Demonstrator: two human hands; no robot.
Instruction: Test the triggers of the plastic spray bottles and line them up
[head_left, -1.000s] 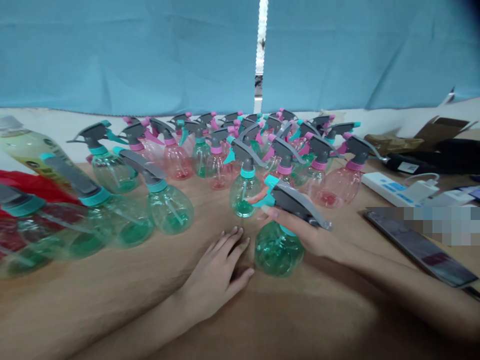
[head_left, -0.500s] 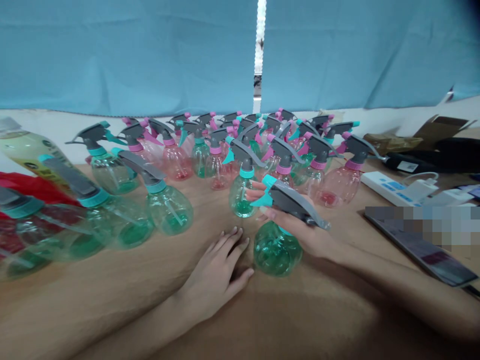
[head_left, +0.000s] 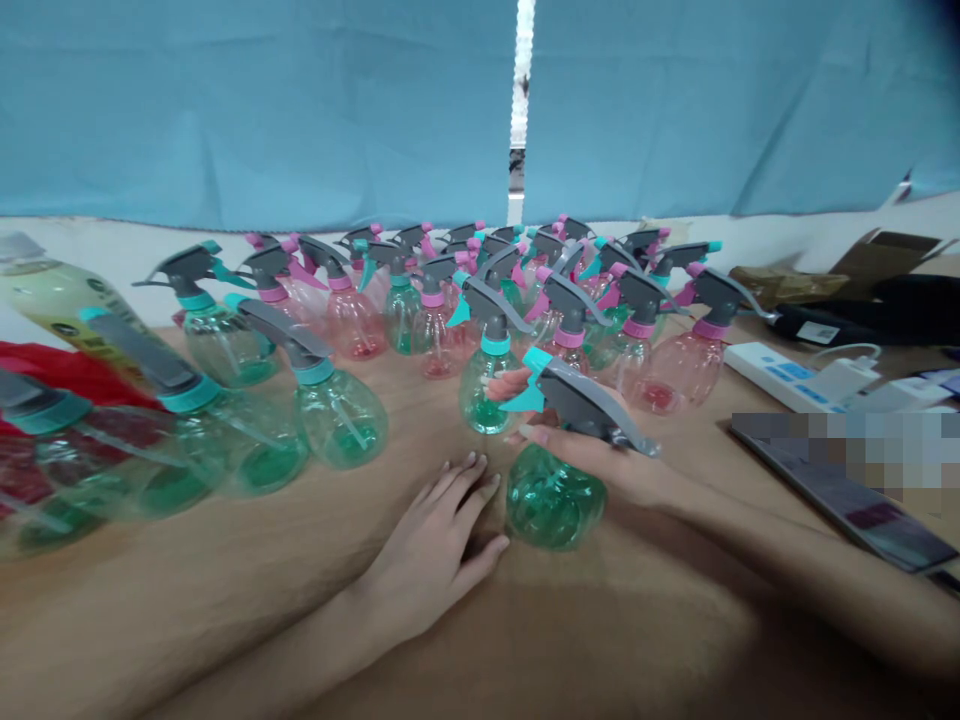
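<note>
In the head view a green spray bottle (head_left: 556, 500) with a grey and turquoise trigger head (head_left: 581, 400) stands in front of me. My right hand (head_left: 592, 450) is wrapped round its neck under the trigger head, which hides part of the palm. Its fingertips come out on the left side of the neck. My left hand (head_left: 442, 540) lies flat on the wooden table (head_left: 585, 640), just left of that bottle, fingers stretched and holding nothing. Just behind is another green spray bottle (head_left: 486, 395) with a turquoise collar.
Several pink and green spray bottles crowd the back, among them a pink bottle (head_left: 679, 375). More green bottles (head_left: 341, 420) stand at the left, near a yellowish bottle (head_left: 67, 300) and red material (head_left: 45, 365). A power strip (head_left: 780, 375) and a phone (head_left: 840, 500) lie right.
The fingers of my right hand have shifted slightly round the bottle's neck. The bottle and my left hand stay where they were.
</note>
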